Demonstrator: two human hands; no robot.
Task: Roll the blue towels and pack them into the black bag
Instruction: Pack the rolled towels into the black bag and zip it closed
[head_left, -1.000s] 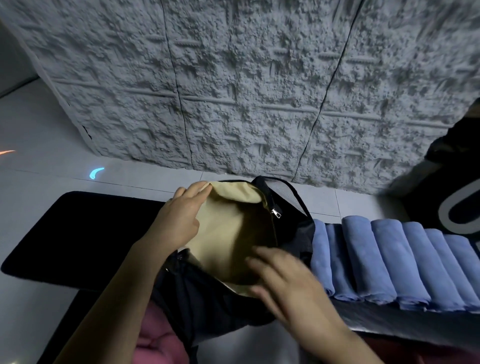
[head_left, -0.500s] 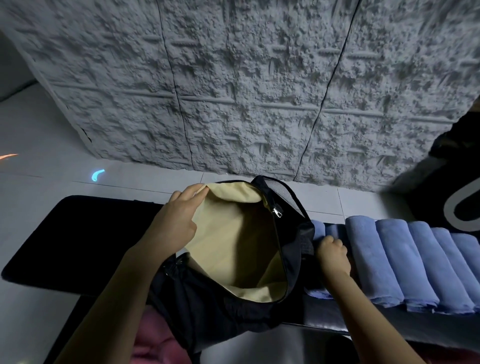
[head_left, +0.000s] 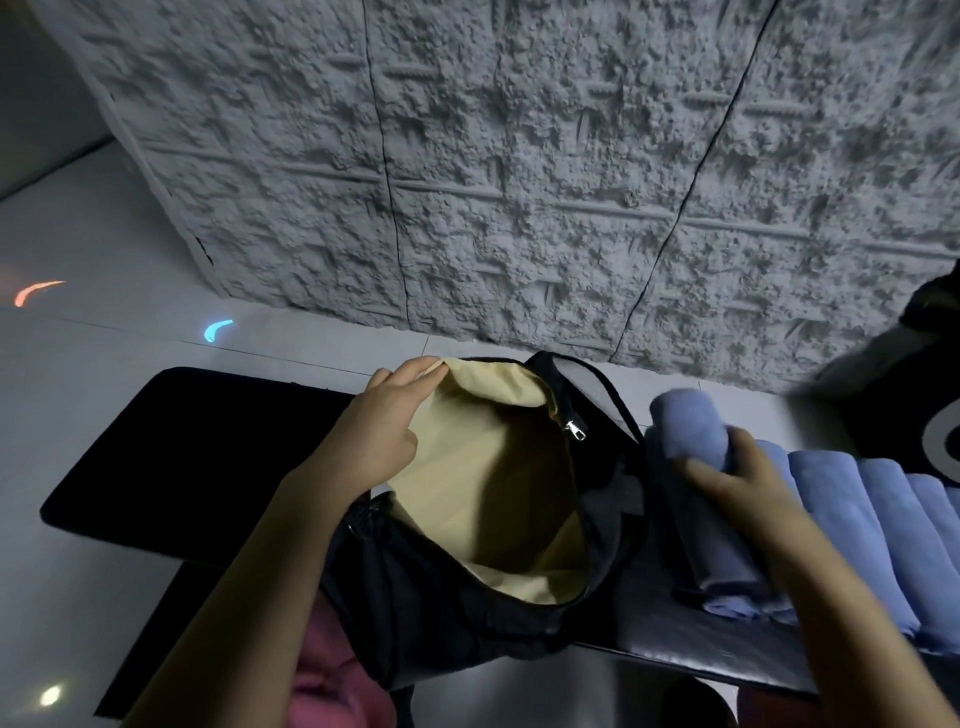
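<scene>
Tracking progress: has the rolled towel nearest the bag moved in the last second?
Yes. The right hand grips the rolled blue towel, lifted up above the towel row, beside the black bag.

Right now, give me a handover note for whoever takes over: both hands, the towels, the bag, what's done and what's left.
Left grip holds the black bag by its rim, mouth wide open.
Right grip holds one rolled blue towel, raised just right of the bag, not yet in.
Other rolled towels lie in a row on the bench, right of the bag.
Done: all visible towels are rolled.
Left: no towel shows inside the bag; pack the held one, then the row.
</scene>
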